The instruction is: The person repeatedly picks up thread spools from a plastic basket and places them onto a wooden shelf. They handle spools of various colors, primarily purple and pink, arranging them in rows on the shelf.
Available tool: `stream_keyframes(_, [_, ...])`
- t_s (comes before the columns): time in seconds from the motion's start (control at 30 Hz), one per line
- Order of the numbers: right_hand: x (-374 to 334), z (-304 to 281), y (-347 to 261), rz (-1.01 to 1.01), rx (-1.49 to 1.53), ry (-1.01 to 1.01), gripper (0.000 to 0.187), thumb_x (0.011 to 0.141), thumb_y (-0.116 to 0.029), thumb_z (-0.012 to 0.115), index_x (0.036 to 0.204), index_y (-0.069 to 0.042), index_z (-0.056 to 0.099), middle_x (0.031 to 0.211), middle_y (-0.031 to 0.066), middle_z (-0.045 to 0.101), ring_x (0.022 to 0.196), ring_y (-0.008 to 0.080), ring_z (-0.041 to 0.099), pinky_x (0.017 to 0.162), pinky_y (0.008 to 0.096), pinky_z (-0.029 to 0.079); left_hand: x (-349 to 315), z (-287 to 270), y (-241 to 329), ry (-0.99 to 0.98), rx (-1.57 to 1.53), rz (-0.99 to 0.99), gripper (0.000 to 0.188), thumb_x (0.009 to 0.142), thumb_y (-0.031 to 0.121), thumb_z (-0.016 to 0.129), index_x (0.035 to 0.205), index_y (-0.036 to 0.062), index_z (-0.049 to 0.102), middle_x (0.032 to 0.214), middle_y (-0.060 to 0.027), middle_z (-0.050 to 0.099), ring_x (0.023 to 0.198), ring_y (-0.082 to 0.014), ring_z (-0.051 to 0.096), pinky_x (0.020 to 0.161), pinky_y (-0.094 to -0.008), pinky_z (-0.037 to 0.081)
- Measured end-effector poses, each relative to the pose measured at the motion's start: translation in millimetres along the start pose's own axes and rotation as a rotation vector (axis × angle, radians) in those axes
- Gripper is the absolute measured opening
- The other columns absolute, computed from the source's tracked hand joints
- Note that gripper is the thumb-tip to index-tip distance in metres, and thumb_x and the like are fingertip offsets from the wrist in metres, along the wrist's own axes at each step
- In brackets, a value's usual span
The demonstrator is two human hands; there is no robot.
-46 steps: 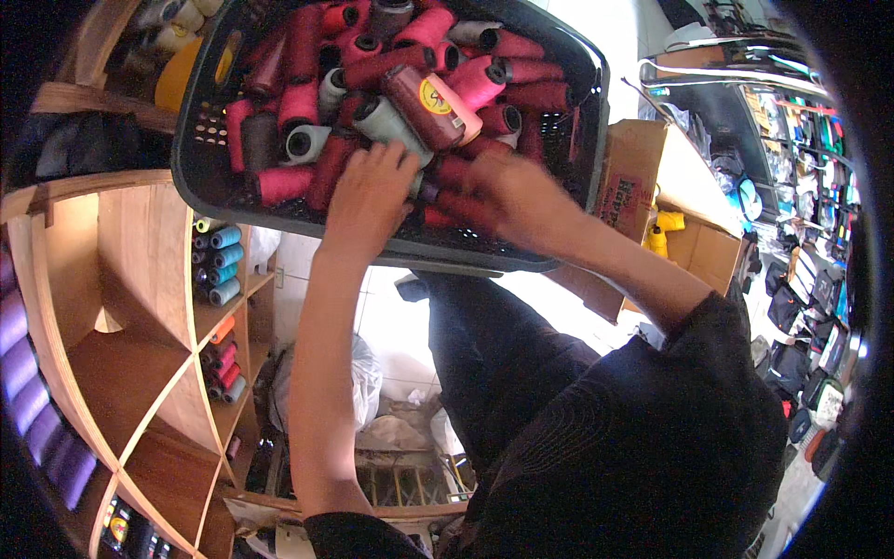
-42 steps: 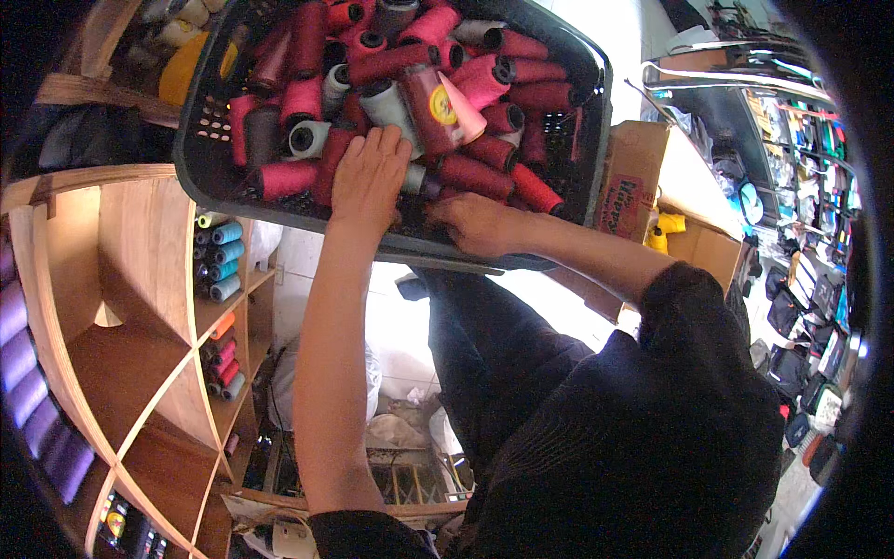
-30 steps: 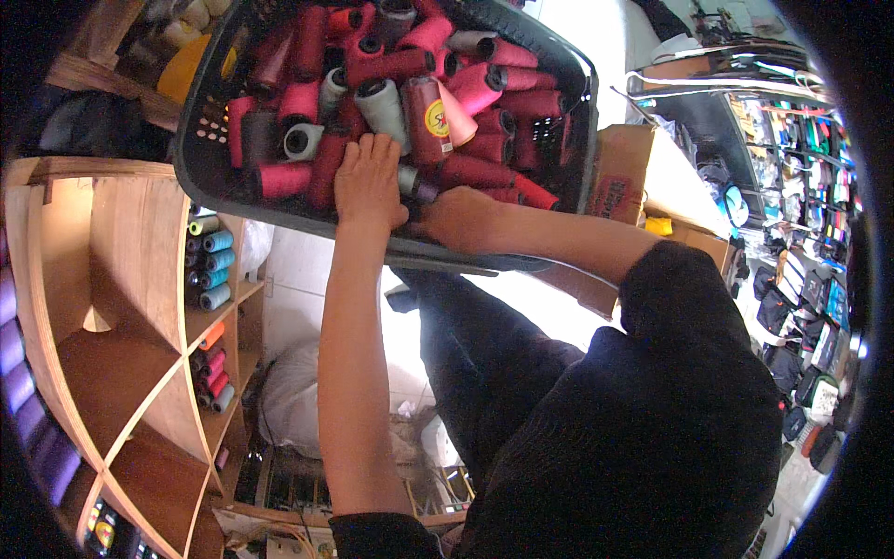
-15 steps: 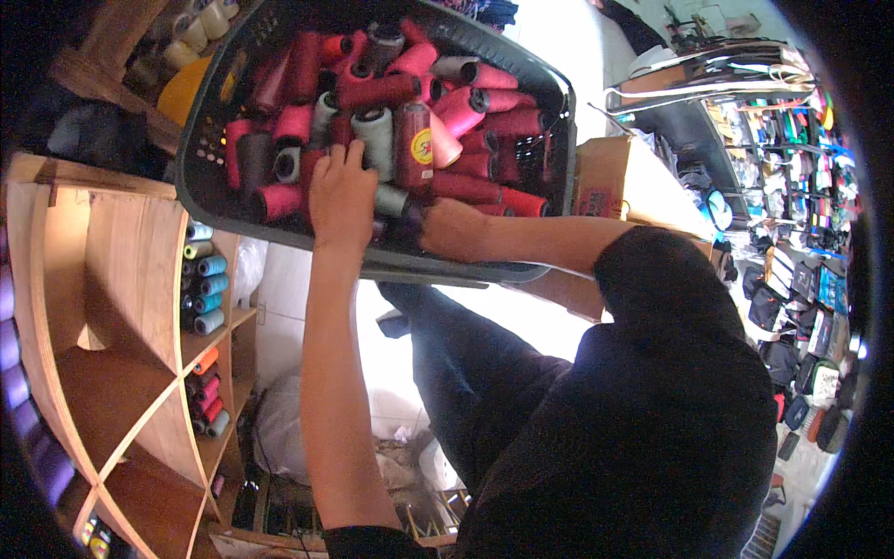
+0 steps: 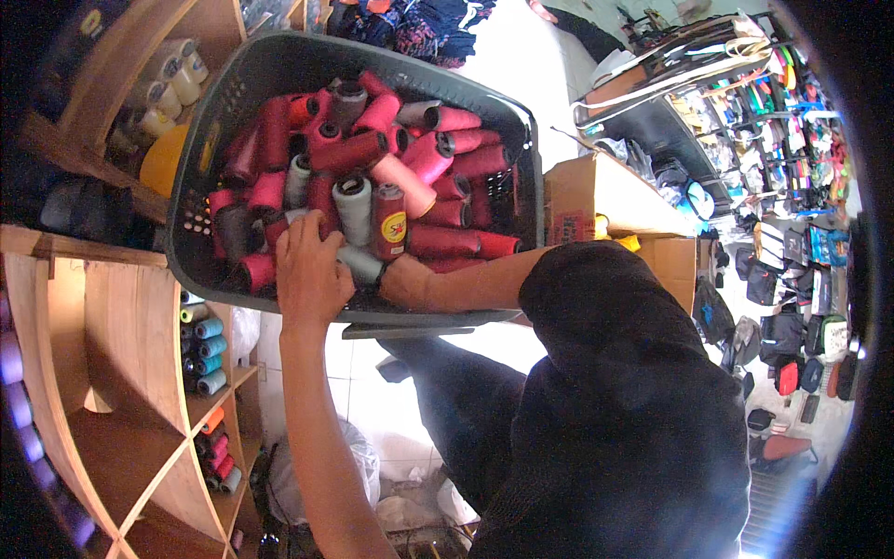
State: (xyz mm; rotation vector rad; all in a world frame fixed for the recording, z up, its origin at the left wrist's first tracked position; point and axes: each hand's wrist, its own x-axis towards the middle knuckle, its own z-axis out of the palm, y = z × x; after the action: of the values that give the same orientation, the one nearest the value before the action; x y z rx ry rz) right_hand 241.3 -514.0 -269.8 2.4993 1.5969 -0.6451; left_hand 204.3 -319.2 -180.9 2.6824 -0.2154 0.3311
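Note:
A dark plastic basket (image 5: 438, 79) holds a heap of thread spools, mostly red and pink with some grey. At its near side my left hand (image 5: 312, 265) presses in among the spools, fingers bent and closed; what lies under the fingertips is hidden. My right hand (image 5: 405, 282) reaches low into the heap just to the right, its fingers out of sight. Between both hands lies a grey thread spool (image 5: 360, 265). Beyond it lean a lighter grey spool (image 5: 353, 212) and a dark red spool (image 5: 390, 224) with a yellow label. A salmon-pink spool (image 5: 403, 184) lies slanted behind these.
Wooden shelving (image 5: 140, 363) stands at the left, with blue and red spools in some compartments. Cream spools (image 5: 172, 84) sit on a shelf at the far left. An open cardboard box (image 5: 596, 200) is right of the basket. Bags (image 5: 787, 335) lie farther right.
The view has shifted, so the basket appears lower. My right hand has moved left among the spools, closer to my left hand. More of the salmon-pink spool shows.

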Motion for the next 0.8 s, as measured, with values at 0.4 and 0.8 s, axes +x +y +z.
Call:
stream_keyframes(0.4, [16, -2, -5, 0.081, -0.067, -0.073, 0.015, 0.082, -0.017, 0.063, 0.079, -0.010, 0.076, 0.081, 0.0132, 0.074, 0.077, 0.0267, 0.074, 0.063, 0.0419, 0.058, -64, -21, 11, -0.108, -0.054, 0.007, 0.024, 0.093, 0.023, 0.057, 0.084, 0.0034, 0.066, 0.089, -0.0137, 0.063, 0.090, -0.0320, 0.057, 0.088, -0.0453, 0.042])
stream_keyframes(0.8, [-5, -41, 14, -0.001, -0.008, -0.102, 0.032, 0.079, -0.032, 0.071, 0.094, -0.003, 0.069, 0.075, 0.0145, 0.071, 0.070, 0.0320, 0.072, 0.064, 0.0464, 0.057, -57, -18, 12, -0.149, -0.196, -0.173, 0.022, 0.089, 0.022, 0.059, 0.095, 0.0050, 0.070, 0.097, -0.0115, 0.068, 0.097, -0.0303, 0.058, 0.097, -0.0434, 0.039])
